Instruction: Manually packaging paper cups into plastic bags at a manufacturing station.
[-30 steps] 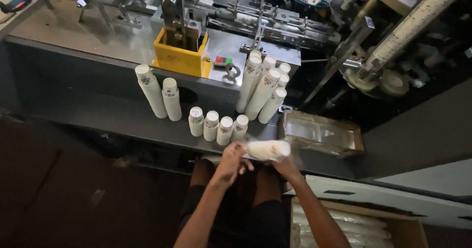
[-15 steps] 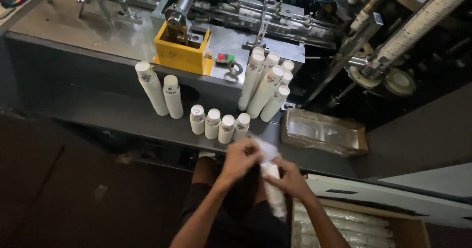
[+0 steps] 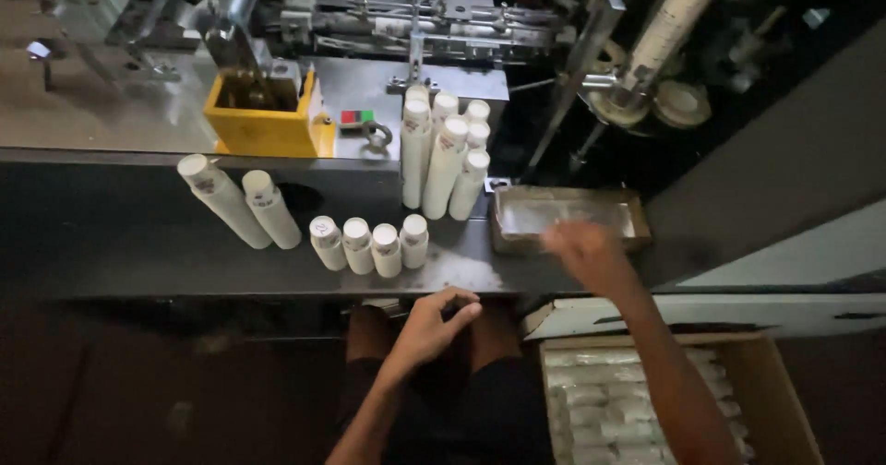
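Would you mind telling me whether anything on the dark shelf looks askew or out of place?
Nothing is spilled or damaged. The white paper-cup stacks stand in tidy groups on the dark shelf, and the right hand reaches at the shallow clear-wrapped tray.

A dim workshop seen from above. A dark metal workbench (image 3: 138,244) runs across the view, its surface dull and scuffed. Behind it stands grey machinery (image 3: 443,22) with rods, rails and brackets, and a yellow metal box (image 3: 268,128) sits on a steel ledge. Light falls weakly from above, leaving the floor (image 3: 138,400) below nearly black. A white panel (image 3: 784,308) edges the right.
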